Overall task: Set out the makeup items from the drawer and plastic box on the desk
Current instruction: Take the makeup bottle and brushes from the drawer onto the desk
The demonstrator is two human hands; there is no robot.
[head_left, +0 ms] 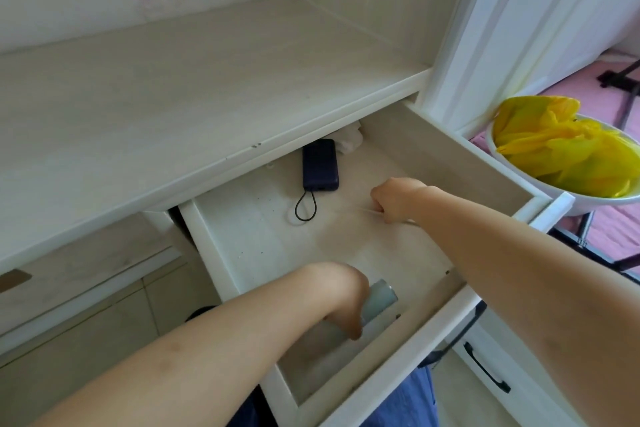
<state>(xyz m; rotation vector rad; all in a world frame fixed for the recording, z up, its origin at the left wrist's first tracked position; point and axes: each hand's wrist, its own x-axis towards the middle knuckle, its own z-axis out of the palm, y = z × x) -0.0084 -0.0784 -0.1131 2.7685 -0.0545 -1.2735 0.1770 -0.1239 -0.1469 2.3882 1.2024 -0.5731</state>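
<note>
Since the desk top [194, 87] is bare, nothing looks set out yet: task reads as barely started. Left hand [341, 302] is curled down on a pale cylindrical bottle [381, 298] lying near the front edge of the open drawer [450, 156], fingers wrapped on it. Right hand [398, 199] is fisted mid-drawer, fingers together; cannot tell whether it grips the thin clear stick-like thing [363, 210] beside it. Dark power bank [320, 165] with loop cord sits toward the drawer's back edge. No plastic box visible, so that part is all still left
</note>
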